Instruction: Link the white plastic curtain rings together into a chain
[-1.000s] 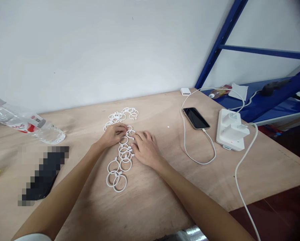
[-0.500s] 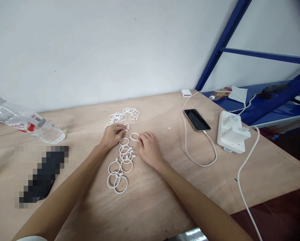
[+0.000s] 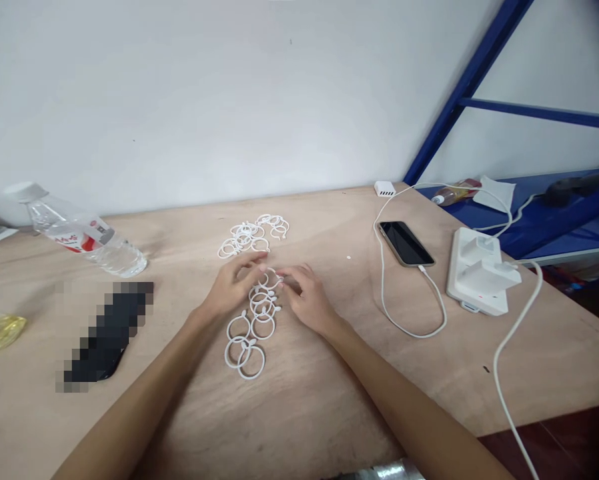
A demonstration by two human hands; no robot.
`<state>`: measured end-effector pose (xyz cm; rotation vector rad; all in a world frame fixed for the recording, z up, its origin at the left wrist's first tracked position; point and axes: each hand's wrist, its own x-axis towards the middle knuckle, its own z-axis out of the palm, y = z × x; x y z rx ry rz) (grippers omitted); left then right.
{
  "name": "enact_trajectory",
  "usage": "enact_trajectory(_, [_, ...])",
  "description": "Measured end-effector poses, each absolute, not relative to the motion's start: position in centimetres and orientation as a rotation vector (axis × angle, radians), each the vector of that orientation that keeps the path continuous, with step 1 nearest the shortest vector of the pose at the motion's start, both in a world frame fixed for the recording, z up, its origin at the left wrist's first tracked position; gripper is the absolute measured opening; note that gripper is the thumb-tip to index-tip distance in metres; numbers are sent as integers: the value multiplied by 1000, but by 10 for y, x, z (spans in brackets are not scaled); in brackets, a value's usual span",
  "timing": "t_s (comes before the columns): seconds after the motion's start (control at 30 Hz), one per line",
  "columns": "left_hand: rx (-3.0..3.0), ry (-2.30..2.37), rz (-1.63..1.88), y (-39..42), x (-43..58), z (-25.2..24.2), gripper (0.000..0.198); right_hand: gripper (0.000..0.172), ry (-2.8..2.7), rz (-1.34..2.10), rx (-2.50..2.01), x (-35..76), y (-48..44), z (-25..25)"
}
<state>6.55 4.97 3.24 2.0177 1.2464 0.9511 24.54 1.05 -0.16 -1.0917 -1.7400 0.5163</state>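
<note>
White plastic curtain rings with small tabs lie on the wooden table in two groups. The near group forms an overlapping chain running away from me. Behind it, the far group is a loose heap. My right hand has its thumb and index finger at the edge of one white ring, which overlaps the chain's far end. On the other side of that ring, my left hand holds nothing, its thumb apart from its stretched fingers; the thumb tip is close to the ring.
A tilted water bottle and a dark, pixelated object are at left, with a yellow item. A phone on a white cable, a power strip and a charger occupy the right. Behind stands a blue frame.
My right hand has brought its ring onto the far end of the near chain. My left hand has come away from the far heap toward that ring, fingers opening. The view has shifted left.
</note>
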Motion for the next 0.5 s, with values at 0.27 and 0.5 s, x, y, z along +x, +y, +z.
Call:
enact_trajectory(0.27, [2097, 1121, 840, 23, 55, 19, 43, 19, -1745, 620, -1017, 244, 6, 1])
enact_trajectory(0.5, [2334, 1078, 920, 21, 57, 13, 33, 21, -1646, 723, -1094, 245, 7, -1])
